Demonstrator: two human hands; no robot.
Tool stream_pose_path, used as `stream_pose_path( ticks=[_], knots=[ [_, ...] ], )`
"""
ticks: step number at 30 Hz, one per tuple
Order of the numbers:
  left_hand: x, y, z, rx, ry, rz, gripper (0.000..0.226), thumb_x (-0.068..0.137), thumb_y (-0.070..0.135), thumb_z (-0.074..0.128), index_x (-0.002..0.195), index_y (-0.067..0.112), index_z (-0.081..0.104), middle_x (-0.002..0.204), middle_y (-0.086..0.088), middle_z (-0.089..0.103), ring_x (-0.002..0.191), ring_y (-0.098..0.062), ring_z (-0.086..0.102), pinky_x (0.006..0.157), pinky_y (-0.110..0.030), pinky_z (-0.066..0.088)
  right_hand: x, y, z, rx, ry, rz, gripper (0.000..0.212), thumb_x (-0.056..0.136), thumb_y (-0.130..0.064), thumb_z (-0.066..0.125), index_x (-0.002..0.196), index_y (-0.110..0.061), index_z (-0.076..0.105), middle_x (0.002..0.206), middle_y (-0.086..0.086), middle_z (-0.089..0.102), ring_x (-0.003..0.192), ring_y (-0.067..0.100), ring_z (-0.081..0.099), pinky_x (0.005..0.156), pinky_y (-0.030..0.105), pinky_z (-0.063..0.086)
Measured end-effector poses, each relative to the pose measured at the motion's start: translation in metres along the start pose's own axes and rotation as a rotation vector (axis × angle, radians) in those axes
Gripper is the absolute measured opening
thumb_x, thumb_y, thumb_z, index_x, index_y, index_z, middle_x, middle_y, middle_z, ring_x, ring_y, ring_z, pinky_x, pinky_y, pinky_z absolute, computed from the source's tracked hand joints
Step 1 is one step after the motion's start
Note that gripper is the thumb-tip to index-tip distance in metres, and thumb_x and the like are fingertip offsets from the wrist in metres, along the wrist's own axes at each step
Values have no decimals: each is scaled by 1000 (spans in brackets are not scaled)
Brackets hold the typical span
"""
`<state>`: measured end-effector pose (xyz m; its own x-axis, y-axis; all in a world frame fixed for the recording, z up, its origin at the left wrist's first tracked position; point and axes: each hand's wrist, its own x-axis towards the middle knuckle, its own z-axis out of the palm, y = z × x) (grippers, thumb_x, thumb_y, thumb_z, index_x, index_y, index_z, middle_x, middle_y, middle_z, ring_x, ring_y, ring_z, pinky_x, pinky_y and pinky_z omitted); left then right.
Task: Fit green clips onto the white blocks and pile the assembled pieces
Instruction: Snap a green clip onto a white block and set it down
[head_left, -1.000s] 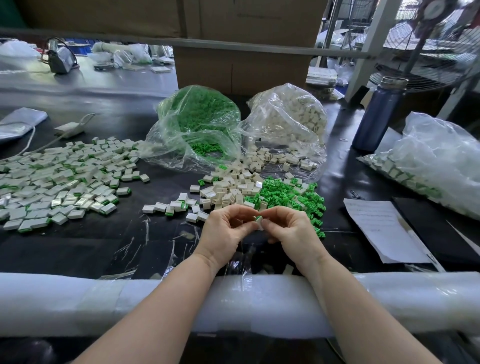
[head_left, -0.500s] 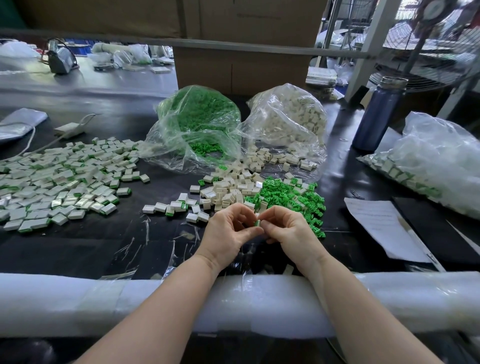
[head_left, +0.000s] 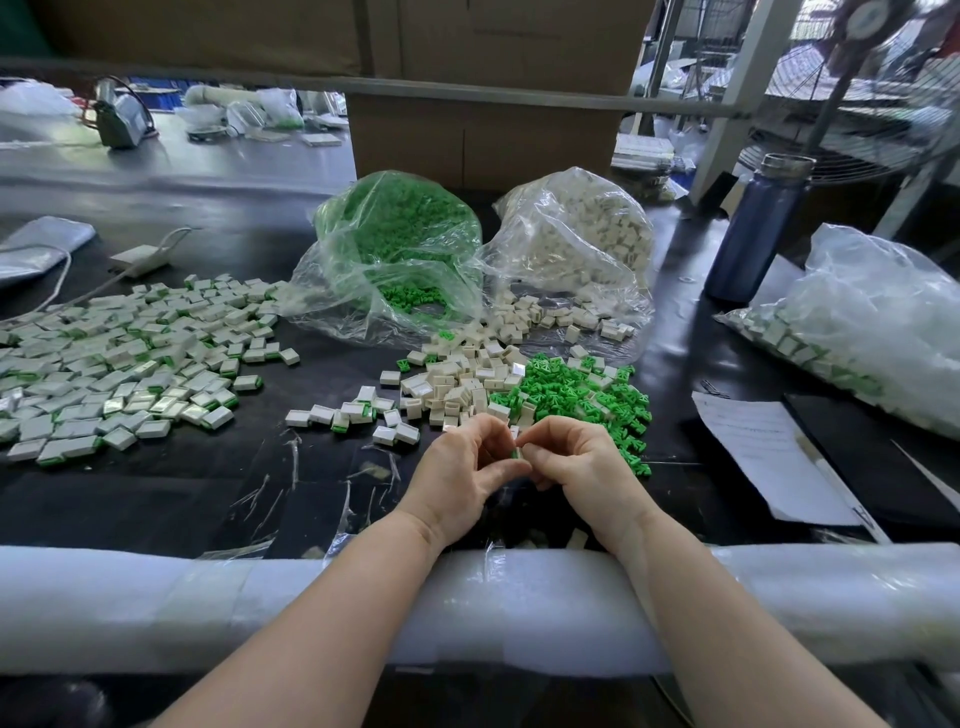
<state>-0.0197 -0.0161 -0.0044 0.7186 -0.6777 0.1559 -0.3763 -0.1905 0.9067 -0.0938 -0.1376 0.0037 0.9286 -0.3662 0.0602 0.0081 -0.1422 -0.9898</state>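
- Both hands meet fingertip to fingertip, just nearer the viewer than the green clip pile (head_left: 582, 400); the left hand (head_left: 462, 475) and right hand (head_left: 582, 467) have curled fingers that jointly pinch one small piece (head_left: 515, 451).
- Held piece: a white block with a green edge showing at its lower end, sitting in the gap between the two thumbs. Whether the clip is fully seated cannot be told.
- Forearms: both rest on the white foam-wrapped rail (head_left: 156, 608), which runs along the table edge on the viewer's side of the green clip pile.
- Loose white blocks (head_left: 457, 379): a heap touching the left side of the green clip pile, beyond the hands.
- Assembled pieces (head_left: 130, 364): a wide spread of white blocks with green edges, well to the left of the green clip pile; a few more (head_left: 353, 413) lie between that spread and the hands.
- Green clip bag (head_left: 395, 249): an open clear bag behind the green clip pile, slightly left.
- White block bag (head_left: 576, 244): a clear bag directly behind the green clip pile, its contents spilling forward.
- Blue bottle (head_left: 758, 228): upright, behind and right of the green clip pile.
- Paper sheet (head_left: 763, 457): flat on the table, right of the green clip pile.
- Filled bag (head_left: 872, 322): a clear bag of pieces, far right of the green clip pile.
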Motion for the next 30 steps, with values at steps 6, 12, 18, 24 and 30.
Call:
stream_pose_path(
  ticks=[6,12,18,24,30],
  knots=[
    [0,2,0,-68,-8,-14,24,77,8,72,75,20,52,71,-1,52,61,-8,44,59,-13,40,0,1,-1,58,36,-21,18,85,10,56,77,-3,65,63,1,63,52,4,58,51,15,47],
    [-1,4,-2,-144,26,-16,21,78,4,71,80,18,56,75,0,57,66,-12,52,64,-20,48,0,1,-2,-4,80,-73,18,82,6,63,76,-10,68,67,-5,67,62,7,62,58,19,51],
    [-1,4,-5,-194,225,-37,22,83,2,63,87,23,60,81,-5,61,72,-20,57,69,-39,54,0,1,-1,-100,155,-94,15,80,-6,69,74,-20,67,73,-4,67,70,7,61,69,25,53],
    [3,-3,-12,38,584,-121,24,88,8,57,82,30,62,102,-8,64,84,-23,63,77,-36,54,2,4,-5,-283,394,-126,15,81,-9,68,72,-20,64,70,-6,64,66,6,57,64,16,48],
    [4,-8,-13,265,711,-213,21,92,5,50,106,8,65,117,-10,49,79,-14,45,70,-8,27,7,9,-14,-523,739,21,12,83,-11,62,87,-23,63,98,-2,64,101,21,55,92,37,37]
  ],
)
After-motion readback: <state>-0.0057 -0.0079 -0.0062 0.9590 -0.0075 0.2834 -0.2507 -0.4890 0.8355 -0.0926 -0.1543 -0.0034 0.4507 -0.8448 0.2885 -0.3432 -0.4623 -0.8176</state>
